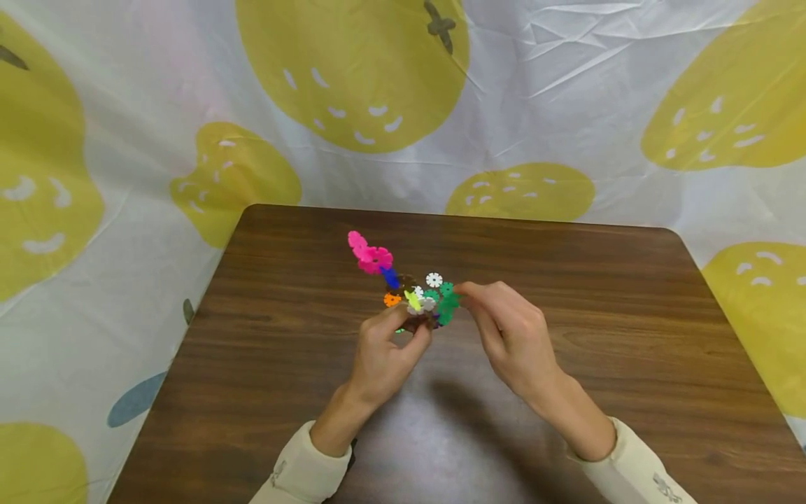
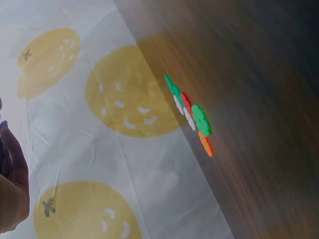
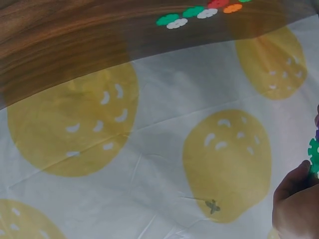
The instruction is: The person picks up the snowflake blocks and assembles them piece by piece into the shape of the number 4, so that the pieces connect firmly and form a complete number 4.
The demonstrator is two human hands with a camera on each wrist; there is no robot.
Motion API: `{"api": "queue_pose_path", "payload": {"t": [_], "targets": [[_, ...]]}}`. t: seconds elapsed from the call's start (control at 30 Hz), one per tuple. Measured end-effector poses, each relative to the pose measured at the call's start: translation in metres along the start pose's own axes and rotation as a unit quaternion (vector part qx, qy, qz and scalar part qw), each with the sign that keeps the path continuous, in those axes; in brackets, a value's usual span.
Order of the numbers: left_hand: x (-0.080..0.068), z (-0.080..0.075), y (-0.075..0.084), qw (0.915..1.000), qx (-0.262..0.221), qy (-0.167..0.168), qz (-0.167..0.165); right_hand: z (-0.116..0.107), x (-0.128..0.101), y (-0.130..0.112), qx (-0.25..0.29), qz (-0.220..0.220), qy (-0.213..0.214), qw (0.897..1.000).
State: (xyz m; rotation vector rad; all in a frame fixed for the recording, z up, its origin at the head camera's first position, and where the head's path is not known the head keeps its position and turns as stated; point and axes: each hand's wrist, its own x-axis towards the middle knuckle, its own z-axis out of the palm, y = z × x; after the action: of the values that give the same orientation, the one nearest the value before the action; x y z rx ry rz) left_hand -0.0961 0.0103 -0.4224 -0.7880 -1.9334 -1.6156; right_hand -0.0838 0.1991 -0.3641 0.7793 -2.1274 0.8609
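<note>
Both hands hold the snowflake-disc cluster (image 1: 415, 297) above the table (image 1: 252, 336): left hand (image 1: 384, 353) pinches its base, right hand (image 1: 504, 325) pinches the green disc (image 1: 448, 304); risk: sideways force could pop slotted joints, dropping the pink arm (image 1: 370, 255)

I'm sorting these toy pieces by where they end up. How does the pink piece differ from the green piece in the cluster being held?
The pink piece sticks up at the far left end of the cluster, untouched; the green piece sits at the right edge, pinched by the right hand. Pink is brighter, green darker. Both are flat, notched flower-like discs joined into one cluster, which the left hand holds from below.
</note>
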Motion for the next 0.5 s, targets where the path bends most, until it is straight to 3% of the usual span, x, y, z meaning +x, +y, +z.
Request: {"api": "queue_pose_path", "payload": {"t": [0.23, 0.5], "targets": [[-0.0019, 0.002, -0.0033, 0.9993, -0.02, 0.03, 0.013, 0.0038, 0.0005, -0.0011, 0.013, 0.002, -0.003, 1.0], [-0.0031, -0.0017, -0.0056, 0.9993, -0.024, 0.028, 0.002, 0.006, 0.0036, -0.0008, 0.025, -0.003, -0.008, 1.0]]}}
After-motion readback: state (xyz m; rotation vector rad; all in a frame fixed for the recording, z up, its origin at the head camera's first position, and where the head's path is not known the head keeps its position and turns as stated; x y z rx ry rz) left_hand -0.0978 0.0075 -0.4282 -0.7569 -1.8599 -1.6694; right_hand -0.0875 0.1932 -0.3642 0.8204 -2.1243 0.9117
